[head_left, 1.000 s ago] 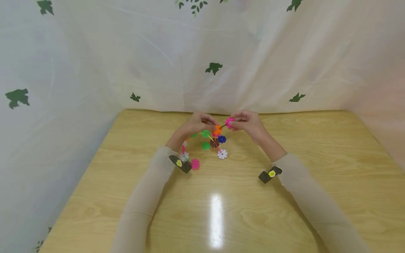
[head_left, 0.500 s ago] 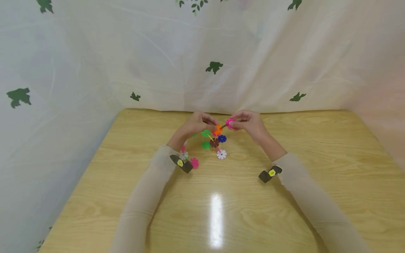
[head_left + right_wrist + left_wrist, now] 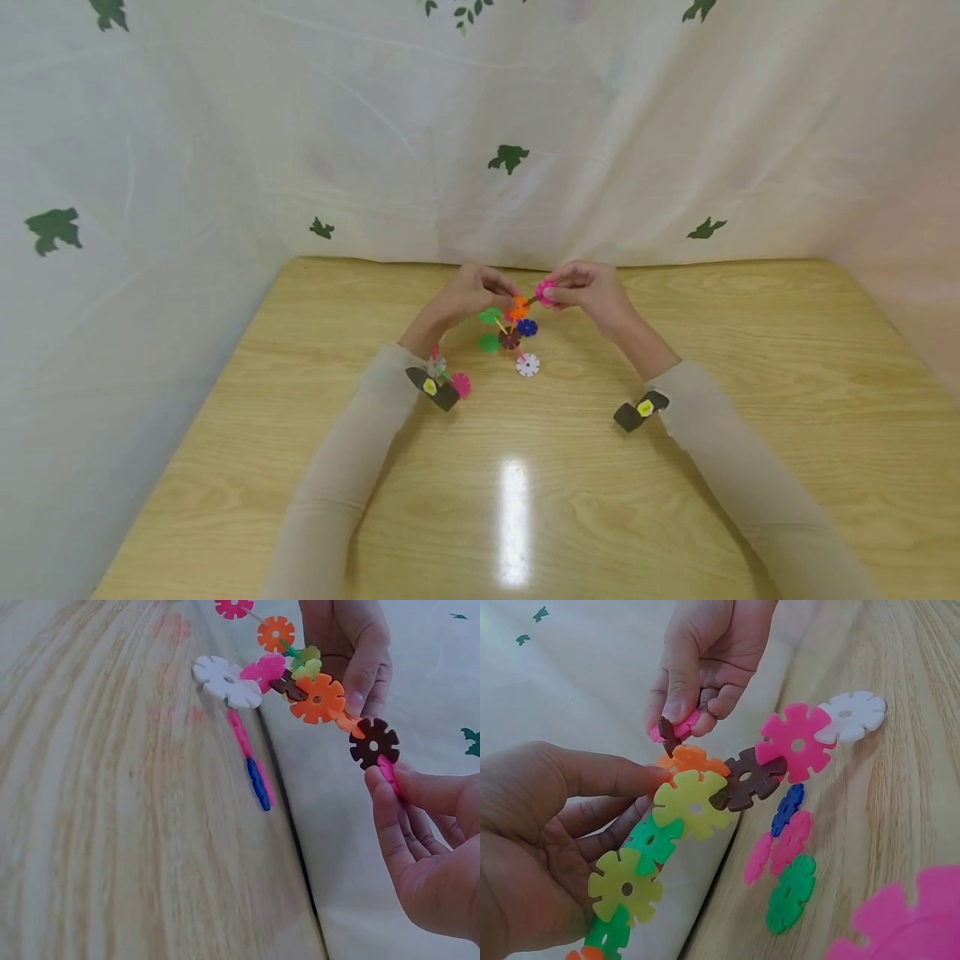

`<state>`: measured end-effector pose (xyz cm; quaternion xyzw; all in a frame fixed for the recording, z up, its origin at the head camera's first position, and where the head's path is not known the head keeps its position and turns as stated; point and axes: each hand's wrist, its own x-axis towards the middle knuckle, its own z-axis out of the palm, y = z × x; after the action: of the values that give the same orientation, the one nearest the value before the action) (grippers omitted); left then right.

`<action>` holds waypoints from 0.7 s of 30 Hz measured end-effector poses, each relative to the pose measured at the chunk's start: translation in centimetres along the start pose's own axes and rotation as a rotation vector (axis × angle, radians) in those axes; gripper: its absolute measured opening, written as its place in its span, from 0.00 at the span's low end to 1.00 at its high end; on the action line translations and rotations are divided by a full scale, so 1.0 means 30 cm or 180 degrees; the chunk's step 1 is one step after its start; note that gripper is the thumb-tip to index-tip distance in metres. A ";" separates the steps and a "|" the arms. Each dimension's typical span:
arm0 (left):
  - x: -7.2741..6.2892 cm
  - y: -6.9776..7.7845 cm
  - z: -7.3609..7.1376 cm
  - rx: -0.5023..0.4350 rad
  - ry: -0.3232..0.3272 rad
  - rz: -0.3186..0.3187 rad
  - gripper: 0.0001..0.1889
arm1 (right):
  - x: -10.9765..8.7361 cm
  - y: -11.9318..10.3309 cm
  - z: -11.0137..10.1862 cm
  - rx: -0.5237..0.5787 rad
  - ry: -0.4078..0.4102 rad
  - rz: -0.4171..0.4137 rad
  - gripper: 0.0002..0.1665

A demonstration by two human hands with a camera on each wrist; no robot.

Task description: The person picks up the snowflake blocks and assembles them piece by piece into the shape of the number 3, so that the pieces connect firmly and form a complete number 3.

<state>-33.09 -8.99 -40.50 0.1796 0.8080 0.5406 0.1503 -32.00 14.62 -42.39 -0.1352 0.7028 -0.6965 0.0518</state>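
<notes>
A chain of interlocking plastic flower discs stretches between the hands above the table. My left hand [image 3: 471, 293] pinches an orange disc [image 3: 697, 760] on it, beside a yellow disc [image 3: 692, 805]. My right hand [image 3: 588, 293] holds a pink disc [image 3: 387, 772] between thumb and fingers. That disc meets a brown disc [image 3: 374, 744], which joins on toward the orange ones. A branch with a second brown disc [image 3: 748, 778], a pink disc [image 3: 798, 744] and a white disc [image 3: 527, 365] points toward the person. More green and yellow discs run under the left palm.
Blue [image 3: 527, 327], pink [image 3: 791, 841] and green [image 3: 791, 892] discs show below the branch. Another pink disc [image 3: 461, 385] is near the left wrist's black strap [image 3: 433, 388]. A pale curtain [image 3: 375, 167] closes off the wooden table's [image 3: 570, 492] far edge.
Both hands keep their grips almost in place. The left hand and the orange disc have shifted slightly right, toward the right hand.
</notes>
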 end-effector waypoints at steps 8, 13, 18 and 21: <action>-0.005 0.007 -0.005 -0.0059 -0.0050 -0.0068 0.09 | -0.006 -0.008 -0.006 -0.0050 -0.0024 0.0043 0.10; -0.010 0.005 -0.008 -0.0025 -0.0043 -0.0073 0.10 | -0.006 -0.007 -0.015 -0.0095 -0.0108 0.0072 0.16; -0.009 0.005 -0.013 0.0104 -0.0096 -0.0089 0.11 | 0.001 -0.009 -0.024 -0.0190 -0.0195 0.0134 0.19; -0.007 0.003 -0.015 0.0184 -0.0158 -0.0082 0.11 | 0.001 -0.015 -0.029 -0.0262 -0.0256 0.0177 0.20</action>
<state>-33.10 -9.42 -40.22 0.1868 0.8216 0.5104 0.1720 -32.21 15.46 -41.92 -0.1455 0.7316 -0.6594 0.0938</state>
